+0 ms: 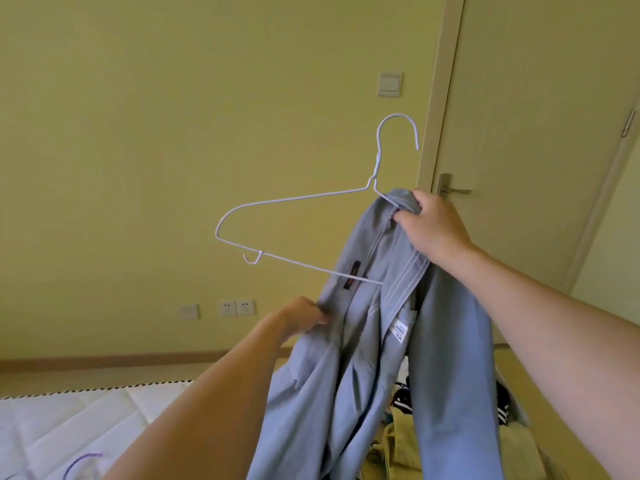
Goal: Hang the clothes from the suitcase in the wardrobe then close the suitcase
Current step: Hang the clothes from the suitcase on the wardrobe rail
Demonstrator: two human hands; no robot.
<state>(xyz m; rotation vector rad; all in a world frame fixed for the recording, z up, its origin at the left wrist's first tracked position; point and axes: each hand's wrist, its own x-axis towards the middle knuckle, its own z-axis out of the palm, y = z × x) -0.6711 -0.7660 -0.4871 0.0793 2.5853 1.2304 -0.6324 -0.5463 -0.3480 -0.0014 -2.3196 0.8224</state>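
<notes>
Clothes from the suitcase are now one grey-blue garment that we hold up in the air before a yellow wall, with a white wire hanger half inside it. Our right hand is the higher one; its fingers are curled tightly round the top edge of the garment and, as far as we can judge, round the right arm of the hanger under the cloth. Our left hand is lower and to the left, and it pinches the free edge of the cloth just below the hanger's bottom bar.

Seen from our hands, the bare left arm of the hanger points away to the left and slightly down, well apart from the cloth. The long axis of the hanger is tilted, its hook up toward the door. The left hand is nearer to this bare end, so we think it must pull the cloth leftward over it.

Both forearms are stretched forward, the right raised higher. Below hangs the rest of the garment, over other clothing that we suppose lies in the suitcase.
</notes>
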